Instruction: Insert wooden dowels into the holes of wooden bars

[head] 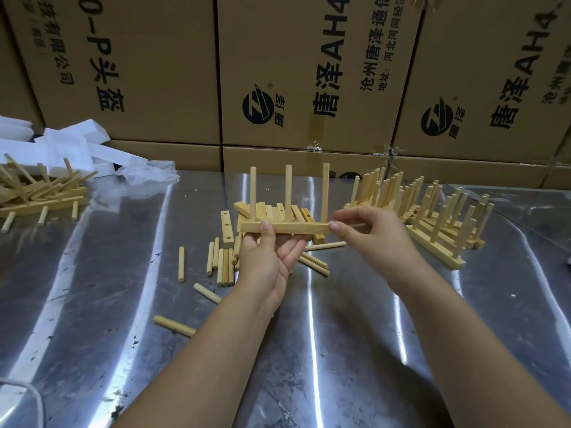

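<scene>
I hold a wooden bar [290, 227] level above the metal table, with three dowels standing upright in its holes. My left hand [268, 257] grips the bar from below, thumb on its front face near the left end. My right hand [367, 233] pinches the bar's right end between thumb and fingers. Loose dowels [223, 265] lie on the table under and left of my hands. Empty bars [275, 211] with holes are piled just behind the held bar.
Several finished bars with upright dowels [432, 217] stand in rows at the right. A heap of bars and dowels [40, 193] lies at the far left beside white foam pieces [77, 146]. Cardboard boxes [293, 72] wall off the back of the shiny table [340, 350].
</scene>
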